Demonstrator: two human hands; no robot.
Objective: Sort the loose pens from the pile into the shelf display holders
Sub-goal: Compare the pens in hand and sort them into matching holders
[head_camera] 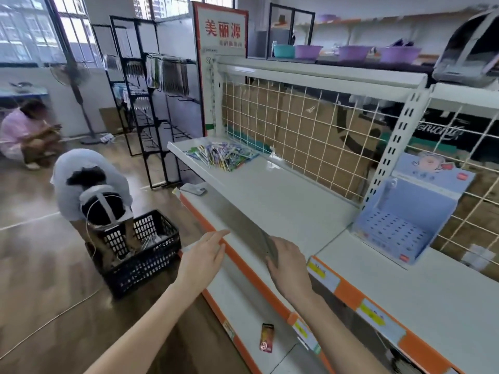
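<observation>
Right hand [289,265], perhaps on blurred panel [239,217]

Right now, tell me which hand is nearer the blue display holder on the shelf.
Right. The right hand sits at the front of the shelf, left of the blue display holder; the left hand is farther left, at the orange strip.

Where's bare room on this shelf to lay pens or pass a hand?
The shelf is bare from the pen pile at its far left end to the upright post, back to the wire grid. The next board is bare in front of the blue display holder. Crowded: the pile, and the front edge by the left hand and right hand.
</observation>
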